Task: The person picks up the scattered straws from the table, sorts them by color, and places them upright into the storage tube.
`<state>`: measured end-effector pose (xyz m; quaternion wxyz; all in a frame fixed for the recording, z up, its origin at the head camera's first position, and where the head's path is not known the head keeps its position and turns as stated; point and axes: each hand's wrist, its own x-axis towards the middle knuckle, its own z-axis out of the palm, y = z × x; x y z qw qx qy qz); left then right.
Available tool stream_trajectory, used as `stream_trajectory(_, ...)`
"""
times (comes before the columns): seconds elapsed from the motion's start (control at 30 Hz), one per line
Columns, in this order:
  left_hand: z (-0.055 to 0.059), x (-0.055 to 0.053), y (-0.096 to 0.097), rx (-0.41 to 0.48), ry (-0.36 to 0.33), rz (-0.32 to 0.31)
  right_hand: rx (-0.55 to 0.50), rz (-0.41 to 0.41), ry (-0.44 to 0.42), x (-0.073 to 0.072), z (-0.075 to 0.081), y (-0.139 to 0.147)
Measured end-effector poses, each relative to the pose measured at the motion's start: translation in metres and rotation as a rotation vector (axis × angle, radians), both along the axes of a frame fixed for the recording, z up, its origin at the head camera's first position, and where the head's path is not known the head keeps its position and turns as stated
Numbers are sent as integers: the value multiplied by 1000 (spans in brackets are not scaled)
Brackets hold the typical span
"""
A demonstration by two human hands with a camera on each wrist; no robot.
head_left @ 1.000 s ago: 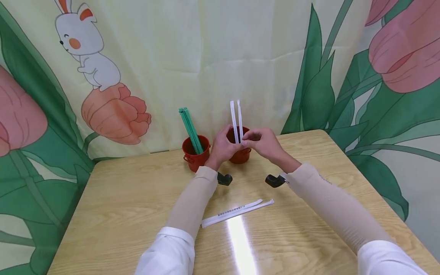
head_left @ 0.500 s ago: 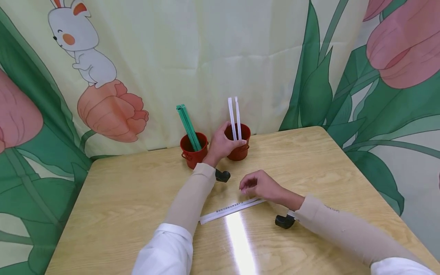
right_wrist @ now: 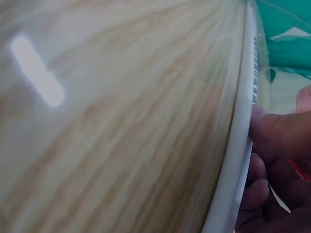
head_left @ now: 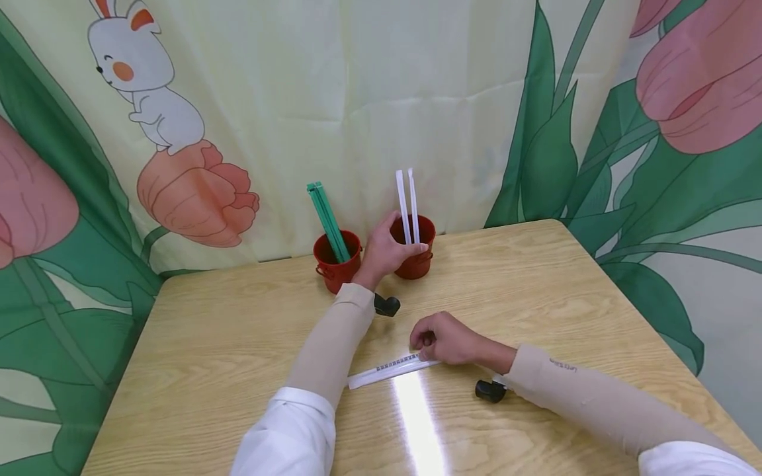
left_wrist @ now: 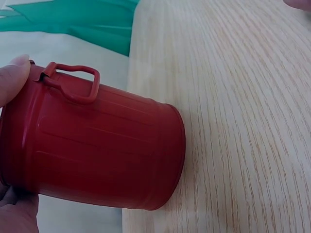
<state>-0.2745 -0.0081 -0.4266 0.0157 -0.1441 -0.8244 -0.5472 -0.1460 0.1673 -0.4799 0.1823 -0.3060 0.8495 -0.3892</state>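
Observation:
My left hand (head_left: 385, 251) grips the red bucket (head_left: 417, 267) on the right by its rim; in the left wrist view the bucket's ribbed side and wire handle (left_wrist: 80, 92) fill much of the frame. Two white paper-wrapped straws (head_left: 402, 201) stand upright inside it. Lower down, my right hand (head_left: 449, 340) pinches a white paper-wrapped straw (head_left: 372, 379) near its right end, fingers curled. In the right wrist view this straw (right_wrist: 237, 155) runs lengthwise past the thumb, with dark print along it. A second wrapped straw lies against it, its right end hidden behind the hand.
Another red bucket (head_left: 337, 272), just left of my left hand, holds a bundle of green sticks (head_left: 329, 221). The wooden table (head_left: 238, 357) backs onto a printed curtain (head_left: 309, 79). A light reflection crosses the tabletop near the straws.
My right hand has left the straws in the right bucket and come down towards me to the straws on the table, where it now pinches one. My left hand stays on the bucket.

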Motion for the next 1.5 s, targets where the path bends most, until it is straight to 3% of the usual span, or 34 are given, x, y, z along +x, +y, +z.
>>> stream_trajectory(0.27,2,1,-1,-12,-14,-2,190,156,156,-1,3,1)
stream_trajectory(0.4,2,2,0,-14,-24,-1,224,196,205,0,8,12)
stream_trajectory(0.6,2,3,0,-1,-19,-7,95,189,248,-1,28,35)
stream_trajectory(0.8,0,2,0,-26,4,2,-240,167,378,-16,54,48)
stream_trajectory(0.93,0,2,1,-5,18,2,-420,68,391,-32,79,46)
stream_trajectory(1.03,-1,3,1,6,3,-5,-476,-67,384,-44,99,42)
stream_trajectory(1.27,-2,5,1,-6,-34,7,-467,-401,363,-81,132,24)
stream_trajectory(1.5,1,4,2,-15,-30,8,-480,-533,315,-119,143,11)
